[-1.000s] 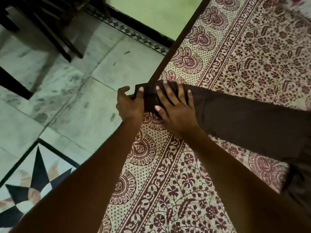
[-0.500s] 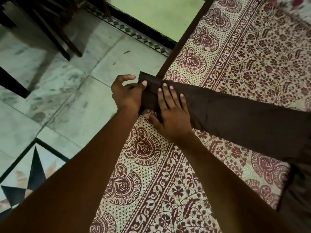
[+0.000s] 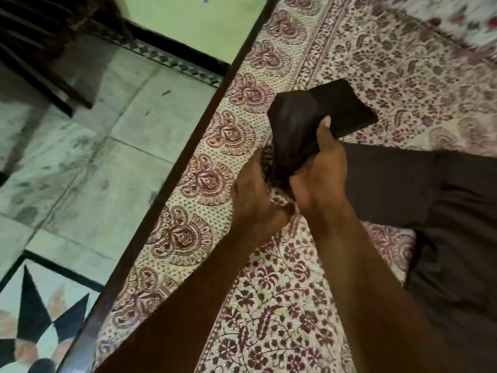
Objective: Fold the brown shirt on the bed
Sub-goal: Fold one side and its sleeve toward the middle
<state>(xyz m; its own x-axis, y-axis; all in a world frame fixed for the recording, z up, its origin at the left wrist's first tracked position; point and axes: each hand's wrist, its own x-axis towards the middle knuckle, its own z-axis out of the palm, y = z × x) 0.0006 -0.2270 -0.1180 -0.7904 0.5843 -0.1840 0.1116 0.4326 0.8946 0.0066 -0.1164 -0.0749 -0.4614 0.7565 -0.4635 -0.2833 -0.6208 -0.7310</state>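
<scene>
Brown shirt (image 3: 403, 189) on bed (image 3: 269, 297): probably soft, light, floppy; fingers (image 3: 326, 130) of your left hand (image 3: 254, 192) and right hand (image 3: 320, 173) grasp its sleeve (image 3: 293, 130); hold near one-o'clock cuff (image 3: 344, 103).

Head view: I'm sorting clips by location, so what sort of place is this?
Probably a home bedroom: a floral printed bedsheet covers a bed with a dark wooden frame, a tiled floor lies beside it, and a brown shirt lies on the sheet.

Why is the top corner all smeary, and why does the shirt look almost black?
Head view: the flowery white cloth in the top right corner is smeared by motion blur; head view again: dim light turns the brown fabric shirt nearly black, so its creases barely show.
</scene>
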